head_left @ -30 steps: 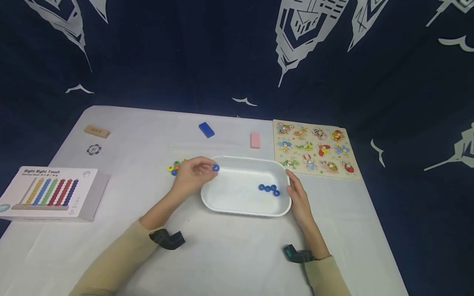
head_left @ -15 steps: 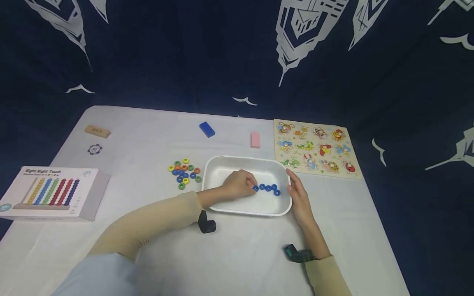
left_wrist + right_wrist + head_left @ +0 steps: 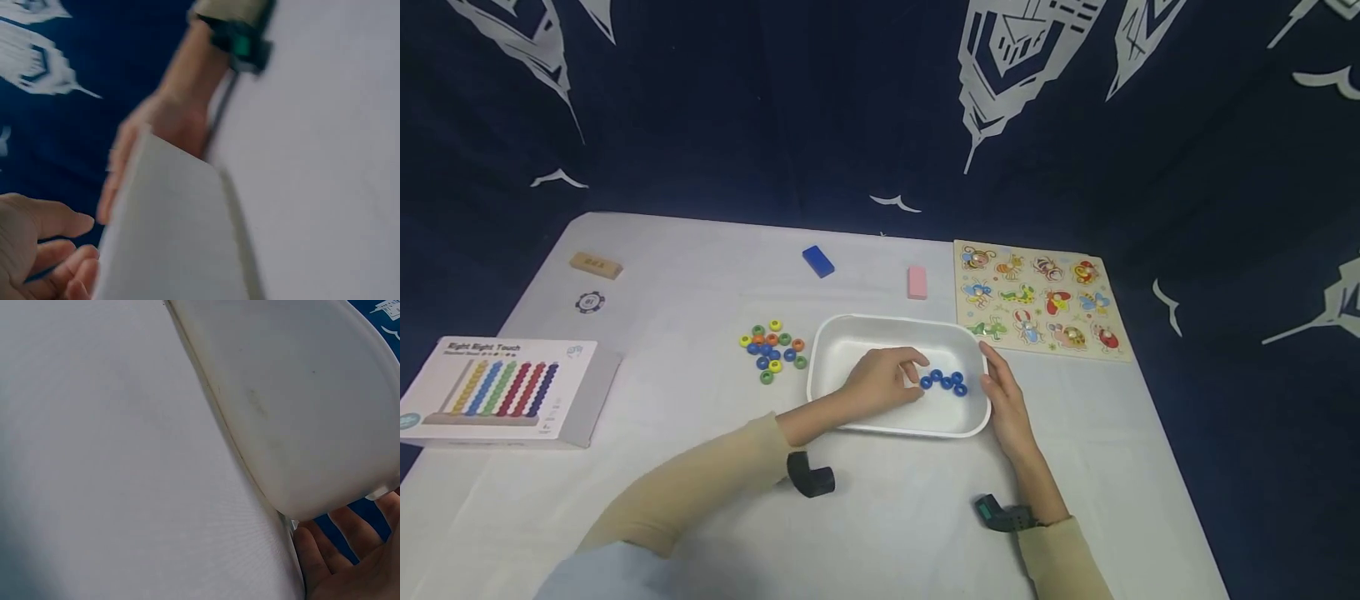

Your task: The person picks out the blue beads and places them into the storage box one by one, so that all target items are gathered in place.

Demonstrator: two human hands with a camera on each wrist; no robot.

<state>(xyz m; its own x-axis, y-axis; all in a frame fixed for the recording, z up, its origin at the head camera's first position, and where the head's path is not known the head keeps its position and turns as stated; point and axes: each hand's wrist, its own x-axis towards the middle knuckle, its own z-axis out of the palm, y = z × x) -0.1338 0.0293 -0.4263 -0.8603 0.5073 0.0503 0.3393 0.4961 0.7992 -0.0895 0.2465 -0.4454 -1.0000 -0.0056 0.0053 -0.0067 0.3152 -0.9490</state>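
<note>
A white tray [image 3: 842, 354] stands mid-table with several blue ring beads [image 3: 947, 383] grouped toward its right end. Inside the tray, my left hand [image 3: 880, 385] hovers just left of these beads, thumb and index finger spread apart and nothing between them. My right hand [image 3: 1009, 408] lies along the tray's right end, its fingers extended against the rim. In the right wrist view, fingers of the right hand [image 3: 356, 556] show at the tray's outer wall [image 3: 300, 412]. The left wrist view has the left hand [image 3: 47, 244] beside the tray wall [image 3: 181, 219], which hides the beads.
Left of the tray lies a loose cluster of coloured beads [image 3: 772, 340]. Behind are a blue block [image 3: 818, 262], a pink block [image 3: 917, 282] and an insect puzzle board [image 3: 1041, 300]. Far left are a boxed toy [image 3: 512, 392], a wooden block [image 3: 596, 266] and a round chip [image 3: 590, 302].
My left hand carried a blue bead from the tray's left edge to the other blue beads and let it go, then drew back slightly with fingers parted. My right hand stayed put.
</note>
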